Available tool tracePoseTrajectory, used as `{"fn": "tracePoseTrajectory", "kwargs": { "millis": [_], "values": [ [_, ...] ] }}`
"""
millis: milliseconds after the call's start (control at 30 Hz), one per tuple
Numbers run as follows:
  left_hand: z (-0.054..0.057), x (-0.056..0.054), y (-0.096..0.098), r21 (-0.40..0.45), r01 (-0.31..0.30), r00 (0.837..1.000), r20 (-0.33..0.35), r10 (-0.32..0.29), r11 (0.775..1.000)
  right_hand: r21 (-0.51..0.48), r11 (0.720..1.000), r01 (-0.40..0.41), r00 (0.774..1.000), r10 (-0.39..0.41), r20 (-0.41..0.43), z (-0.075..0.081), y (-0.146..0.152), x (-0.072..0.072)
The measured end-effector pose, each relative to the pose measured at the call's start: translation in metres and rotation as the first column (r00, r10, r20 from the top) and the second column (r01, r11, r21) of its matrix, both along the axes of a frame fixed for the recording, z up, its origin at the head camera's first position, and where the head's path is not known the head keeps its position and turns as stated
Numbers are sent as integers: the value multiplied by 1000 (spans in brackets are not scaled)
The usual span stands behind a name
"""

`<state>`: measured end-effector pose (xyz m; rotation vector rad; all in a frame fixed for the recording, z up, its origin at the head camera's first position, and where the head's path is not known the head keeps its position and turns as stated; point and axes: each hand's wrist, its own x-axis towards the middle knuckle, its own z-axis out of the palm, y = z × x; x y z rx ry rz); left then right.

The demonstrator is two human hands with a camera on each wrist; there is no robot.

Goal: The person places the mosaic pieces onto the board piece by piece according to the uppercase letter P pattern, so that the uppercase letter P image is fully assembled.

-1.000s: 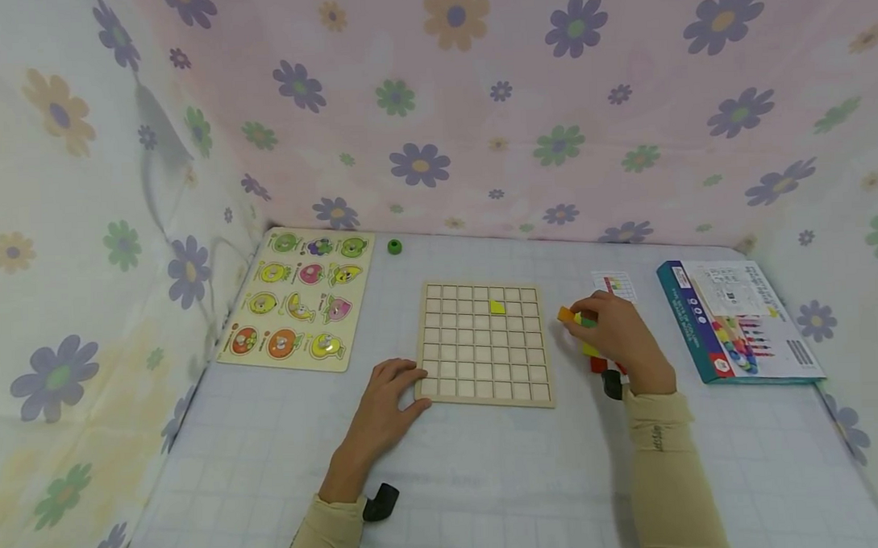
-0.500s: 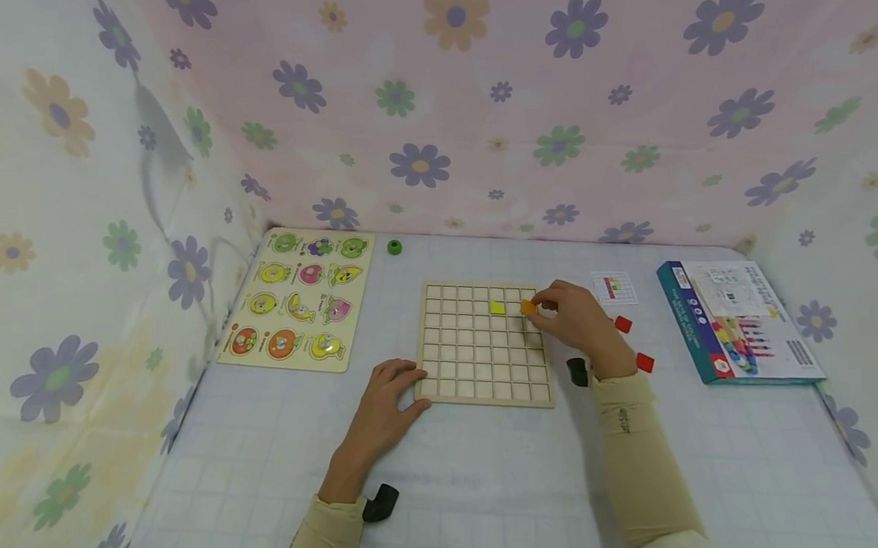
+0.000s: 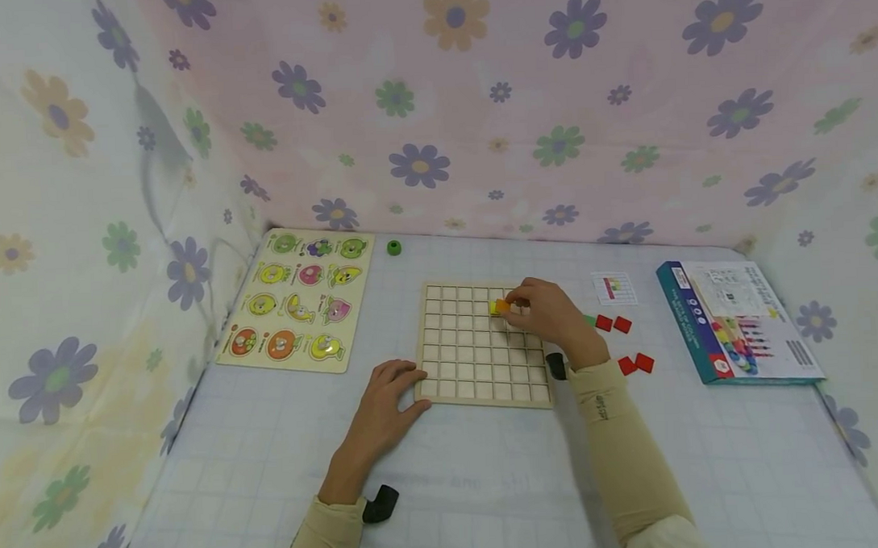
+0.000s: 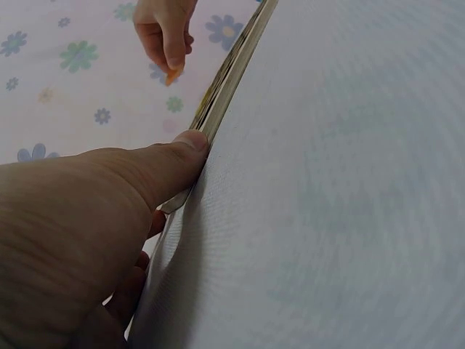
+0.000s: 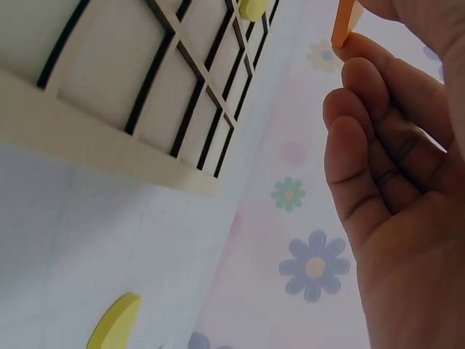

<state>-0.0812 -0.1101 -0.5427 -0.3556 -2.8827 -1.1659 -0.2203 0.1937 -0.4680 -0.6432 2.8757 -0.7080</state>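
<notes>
A wooden grid board (image 3: 485,405) lies flat, with a yellow tile (image 3: 494,307) in one of its upper cells. My left hand (image 3: 382,406) rests at the board's lower left corner, its thumb (image 4: 185,145) touching the front edge and its other fingers at the left side. Between thumb and forefinger my right hand (image 3: 552,312) pinches an orange square tile (image 3: 502,306). In the right wrist view the orange tile (image 5: 346,20) is held on edge, apart from the board; its other fingers are loosely curled.
Several red tiles (image 3: 621,325) and a partly hidden green tile (image 3: 590,321) lie right of the board. A small printed card (image 3: 615,289) lies behind them, a box (image 3: 746,324) farther right. Left are a fruit puzzle board (image 3: 295,299) and a green bead (image 3: 394,248).
My right hand has carried the orange tile leftward from the loose tiles to above the grid board, near the yellow tile. The left hand has stayed at the board's corner.
</notes>
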Motion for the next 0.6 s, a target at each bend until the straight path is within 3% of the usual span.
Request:
{"fn": "tracePoseTrajectory", "kwargs": {
  "millis": [300,600],
  "values": [
    [2,1,0,7,1,1000,-5,-1,1000,-11,1000,-25,1000,25,9,-1,-12,-5],
    [2,1,1,-4,1,1000,-7,-1,1000,46,998,-51,999,52,-12,-4,-23,-12]
  ]
}}
